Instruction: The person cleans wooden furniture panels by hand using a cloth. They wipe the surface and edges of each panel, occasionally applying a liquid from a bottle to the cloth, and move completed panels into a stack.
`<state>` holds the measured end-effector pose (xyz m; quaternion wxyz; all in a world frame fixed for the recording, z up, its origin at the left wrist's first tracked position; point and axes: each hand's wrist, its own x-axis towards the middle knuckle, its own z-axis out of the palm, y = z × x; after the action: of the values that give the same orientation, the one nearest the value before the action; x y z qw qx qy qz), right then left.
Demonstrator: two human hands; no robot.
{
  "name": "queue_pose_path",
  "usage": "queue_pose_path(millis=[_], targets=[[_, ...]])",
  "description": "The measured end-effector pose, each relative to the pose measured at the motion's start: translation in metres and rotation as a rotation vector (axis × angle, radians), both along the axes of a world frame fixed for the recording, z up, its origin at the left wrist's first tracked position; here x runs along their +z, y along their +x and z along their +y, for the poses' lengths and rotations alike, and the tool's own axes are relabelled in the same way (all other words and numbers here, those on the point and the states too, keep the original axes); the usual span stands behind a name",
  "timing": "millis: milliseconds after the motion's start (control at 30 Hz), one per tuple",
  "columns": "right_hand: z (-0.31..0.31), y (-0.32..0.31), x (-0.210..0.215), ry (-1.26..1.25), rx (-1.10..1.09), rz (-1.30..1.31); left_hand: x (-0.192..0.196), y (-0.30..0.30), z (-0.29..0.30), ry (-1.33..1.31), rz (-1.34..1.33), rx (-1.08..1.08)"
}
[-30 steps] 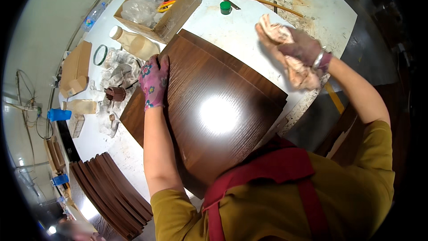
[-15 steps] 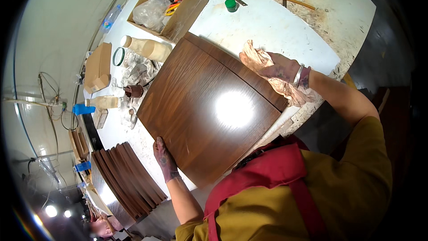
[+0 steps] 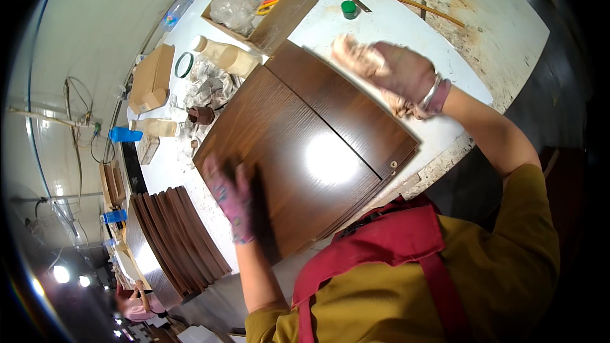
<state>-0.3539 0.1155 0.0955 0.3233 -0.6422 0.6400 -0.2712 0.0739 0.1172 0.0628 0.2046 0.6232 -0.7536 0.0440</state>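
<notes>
While left hand (image 3: 232, 200) fingers lie spread on panel (image 3: 298, 152) | right hand (image 3: 400, 76) fingers clutch rag (image 3: 356, 57)

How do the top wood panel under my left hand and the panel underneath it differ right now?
The top panel shows nearly its whole dark face with a bright glare spot; the lower panel shows only as a strip past the top one's far edge. The left hand presses on the top panel's near-left edge; the right hand, holding a rag, is over the lower panel. Both are dark brown, wood-grained and flat on the white bench.
</notes>
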Motion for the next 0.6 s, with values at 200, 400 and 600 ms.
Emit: queue_pose_path(millis=[200,400,600], targets=[[0.026,0.072,-0.031,-0.45,0.565,0.824,-0.026,-0.116,-0.032,0.136,-0.209,-0.211],[-0.074,0.067,-0.006,0.022,0.178,0.384,-0.019,-0.131,-0.035,0.133,-0.189,-0.271],[-0.003,0.075,-0.011,-0.053,0.523,0.567,-0.02,-0.12,-0.033,0.143,-0.15,-0.234]])
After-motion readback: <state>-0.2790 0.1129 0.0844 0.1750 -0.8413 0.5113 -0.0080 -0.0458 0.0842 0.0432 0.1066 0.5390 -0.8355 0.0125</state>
